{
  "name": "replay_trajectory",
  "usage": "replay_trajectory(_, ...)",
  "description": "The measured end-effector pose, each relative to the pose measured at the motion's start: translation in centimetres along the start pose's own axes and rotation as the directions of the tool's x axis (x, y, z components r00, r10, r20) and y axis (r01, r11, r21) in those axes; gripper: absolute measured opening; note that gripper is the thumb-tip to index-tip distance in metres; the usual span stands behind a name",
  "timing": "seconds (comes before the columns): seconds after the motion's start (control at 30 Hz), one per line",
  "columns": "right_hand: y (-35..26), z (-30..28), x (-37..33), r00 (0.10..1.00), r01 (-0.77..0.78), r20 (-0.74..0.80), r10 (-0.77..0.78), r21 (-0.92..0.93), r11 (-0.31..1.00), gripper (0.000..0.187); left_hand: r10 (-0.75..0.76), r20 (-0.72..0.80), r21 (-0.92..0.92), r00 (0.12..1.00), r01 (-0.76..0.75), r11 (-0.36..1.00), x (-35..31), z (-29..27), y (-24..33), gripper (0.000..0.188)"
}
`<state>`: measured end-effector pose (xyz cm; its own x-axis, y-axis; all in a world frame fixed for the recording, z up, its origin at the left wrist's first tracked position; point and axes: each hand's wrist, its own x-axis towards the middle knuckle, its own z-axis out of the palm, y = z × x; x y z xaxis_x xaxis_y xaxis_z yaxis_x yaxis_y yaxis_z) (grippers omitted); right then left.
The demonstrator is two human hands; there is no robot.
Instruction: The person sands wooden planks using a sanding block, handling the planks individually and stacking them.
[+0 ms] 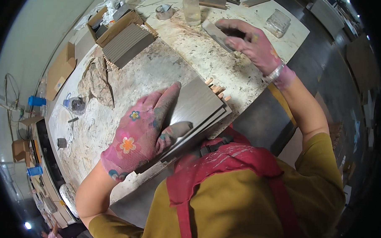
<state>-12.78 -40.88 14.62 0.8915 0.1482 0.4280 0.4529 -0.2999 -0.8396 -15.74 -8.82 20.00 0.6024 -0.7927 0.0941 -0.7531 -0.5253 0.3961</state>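
My left hand (137,132), in a pink glove with flower prints, lies on a stack of grey, smooth-faced panels (195,98) at the table's near edge. Its fingers stretch out along the top panel, with the thumb apart along the near side. Several small wooden sticks (216,89) poke out at the stack's right end. My right hand (254,43), gloved the same way, is up and to the right of the stack, over the table. Thumb and fingers grip a flat grey block (217,36); the palm side is partly hidden.
The stained table (175,64) carries another stack of grey panels (128,45) beside a cardboard box (99,21). A clear bottle (191,10), a tape roll (164,12) and a clear plastic container (278,23) stand at the back. A crumpled cloth (96,82) lies left.
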Motion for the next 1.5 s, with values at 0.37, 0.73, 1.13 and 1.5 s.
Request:
replay_trajectory(0.37, -9.2, 4.2, -5.5, 0.751, 0.626, 0.591, -0.295, -0.494, 0.604, 0.039, -0.151, 0.043, -0.170, 0.988, 0.156, 0.973, -0.7, 0.5, 0.3, 0.042)
replay_trajectory(0.73, 3.5, -0.5, -3.3, 0.970, -0.158, 0.134, 0.203, -0.283, 0.946, 0.037, -0.122, -0.124, -0.767, 0.985, -0.017, 0.642, -3.6, -1.9, -5.5, 0.078)
replay_trajectory(1.13, 2.6, 5.8, -2.7, 0.955, -0.249, 0.266, 0.128, 0.493, 0.834, 0.088, -0.431, -0.297, -0.660, 0.852, 0.143, 0.737, -13.4, 6.1, -2.8, 0.119)
replay_trajectory(1.5, -0.4, 9.0, -6.2, 0.949, 0.310, 0.058, -0.309, -0.011, 0.951, 0.085, -0.528, -0.371, -0.711, 0.764, 0.132, 0.691, -12.4, 7.1, -2.4, 0.104)
